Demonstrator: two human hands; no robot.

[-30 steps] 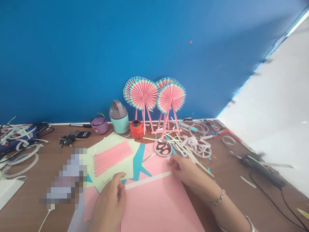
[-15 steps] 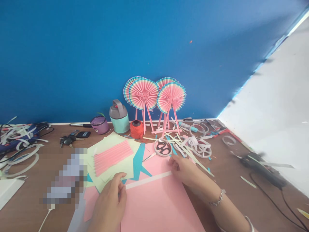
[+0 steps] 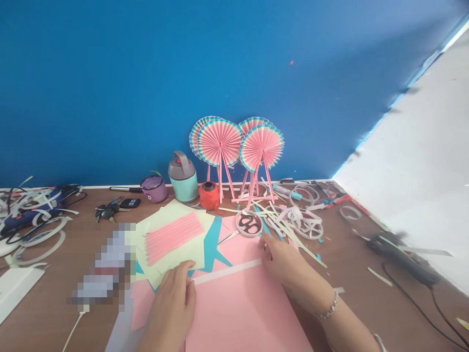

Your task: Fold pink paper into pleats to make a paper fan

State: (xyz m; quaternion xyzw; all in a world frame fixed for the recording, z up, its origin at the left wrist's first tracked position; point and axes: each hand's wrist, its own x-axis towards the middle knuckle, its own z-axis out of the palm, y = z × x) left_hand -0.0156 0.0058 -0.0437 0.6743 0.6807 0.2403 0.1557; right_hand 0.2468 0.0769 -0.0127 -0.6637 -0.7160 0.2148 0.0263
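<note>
A large pink paper sheet (image 3: 245, 313) lies in front of me, with a white strip of tape (image 3: 227, 272) along its far edge. At the sheet's far left corner rests my left hand (image 3: 174, 298), loosely bent, thumb apart from the forefinger. My right hand (image 3: 276, 256) is closed in a pinch at the strip's right end; its fingertips partly hide what they grip. Just beyond it are a roll of tape (image 3: 237, 222) and black-handled scissors (image 3: 250, 225) seen within the ring. Pleated pink paper (image 3: 175, 237) lies on pale green sheets (image 3: 179, 261) beyond my left hand.
Pink pleated paper fans (image 3: 220, 143) on stands rise by the blue wall. Nearby are a turquoise flask (image 3: 184, 188), red string spool (image 3: 209, 198) and purple cup (image 3: 154, 190). Paper strips (image 3: 289, 234) litter the right; keys (image 3: 107, 211) and a glue gun (image 3: 401, 256) lie farther out.
The whole view has shifted slightly to the right. Both hands keep nearly the same places at the sheet's far corners.
</note>
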